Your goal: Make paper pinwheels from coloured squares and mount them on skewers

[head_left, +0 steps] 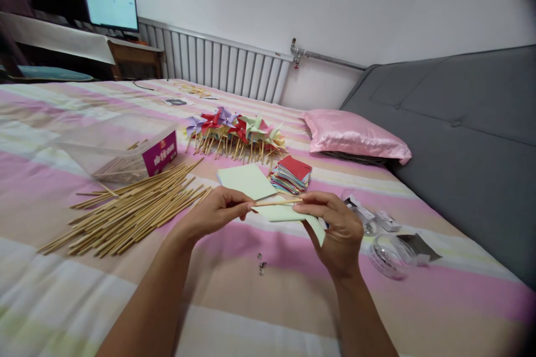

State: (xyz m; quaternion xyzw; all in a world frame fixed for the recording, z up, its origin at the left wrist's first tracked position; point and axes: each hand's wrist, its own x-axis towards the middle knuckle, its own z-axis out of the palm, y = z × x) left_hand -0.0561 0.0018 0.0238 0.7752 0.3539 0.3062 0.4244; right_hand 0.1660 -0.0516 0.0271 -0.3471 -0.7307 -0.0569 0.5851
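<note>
We see the left hand (pixel 218 212) pinching one end of a thin pale wooden stick (pixel 276 202) between thumb and fingertips, while the right hand (pixel 335 223) closes its fingers on the other end. The stick lies level between the two hands, above the bed. The right hand also clamps a folded pale green paper square (pixel 288 214), which hangs just under the stick and pokes out below the palm.

Beyond the hands, a flat pale green paper sheet (pixel 246 181) lies on the pink and cream striped bedsheet (pixel 234 290), just beside a small stack of coloured paper squares with a red one on top (pixel 291 174). Further back we find a heap of finished paper pinwheels on sticks (pixel 234 133). To the left, a loose pile of wooden sticks (pixel 129 209) spreads out, near a clear plastic box with a purple label (pixel 121 148). A few small metal pins (pixel 261 264) sit on the sheet between the forearms. To the right lie a roll of clear tape (pixel 387 255) and some small packets (pixel 377 217). A shiny pink pillow (pixel 355 136) rests against the grey padded headboard (pixel 469 134).
</note>
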